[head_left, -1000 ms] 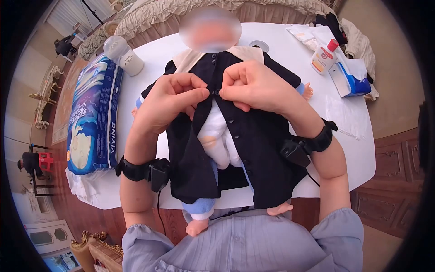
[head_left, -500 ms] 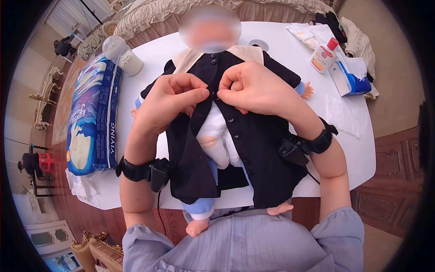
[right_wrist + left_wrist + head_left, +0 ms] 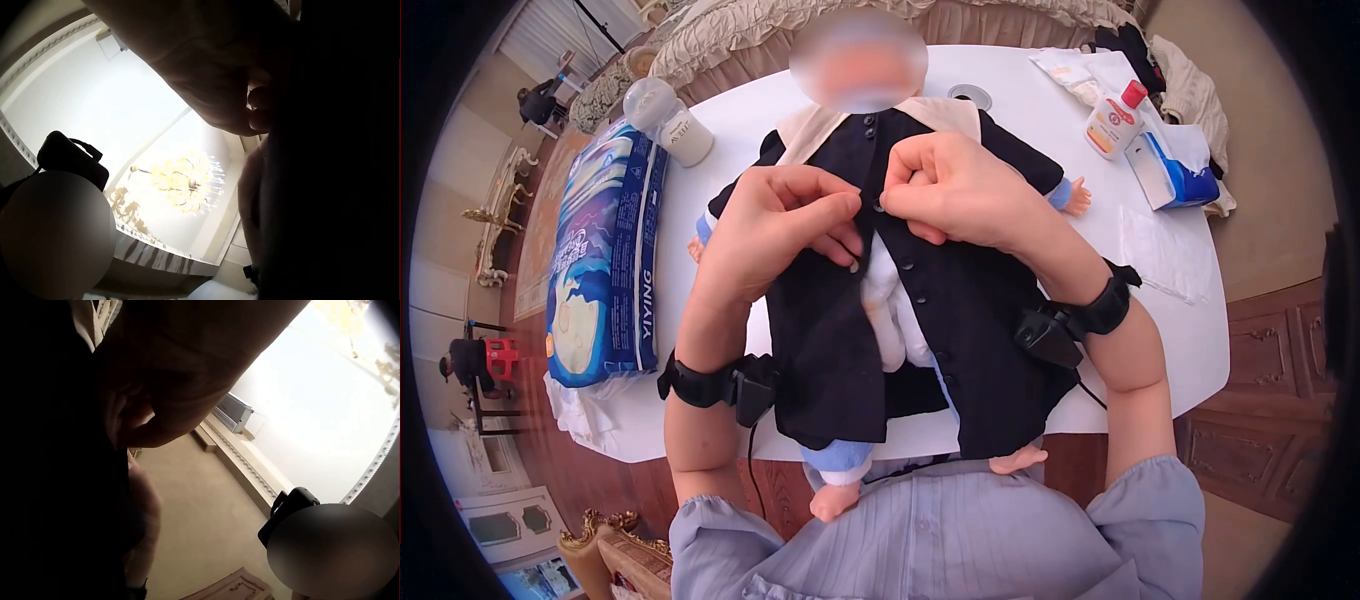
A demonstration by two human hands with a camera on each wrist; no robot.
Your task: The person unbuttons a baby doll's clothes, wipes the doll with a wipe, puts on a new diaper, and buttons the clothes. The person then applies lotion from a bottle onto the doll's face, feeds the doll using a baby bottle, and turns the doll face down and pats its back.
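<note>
A doll lies on its back in a black coat (image 3: 990, 340) with a cream collar (image 3: 815, 130) and a row of dark buttons. The coat is buttoned near the neck and parts below the chest, over a white diaper (image 3: 885, 320). At chest height my left hand (image 3: 785, 225) pinches one front edge between thumb and forefinger, its other fingers curled below against the cloth. Just across from it, my right hand (image 3: 960, 190) pinches the opposite edge by a button (image 3: 878, 206). Both wrist views are mostly dark cloth, with my left hand (image 3: 169, 394) and right hand (image 3: 219, 87) in shadow.
A blue diaper pack (image 3: 605, 260) and a baby bottle (image 3: 685, 138) stand left on the white table (image 3: 745, 105). To the right are a red-capped bottle (image 3: 1115, 125), a blue tissue pack (image 3: 1190, 185) and a folded white sheet (image 3: 1160, 255).
The coat's left flap has shifted right, covering more of the diaper. My left hand's lower fingers have come down along its edge. Both hands stay at chest height.
</note>
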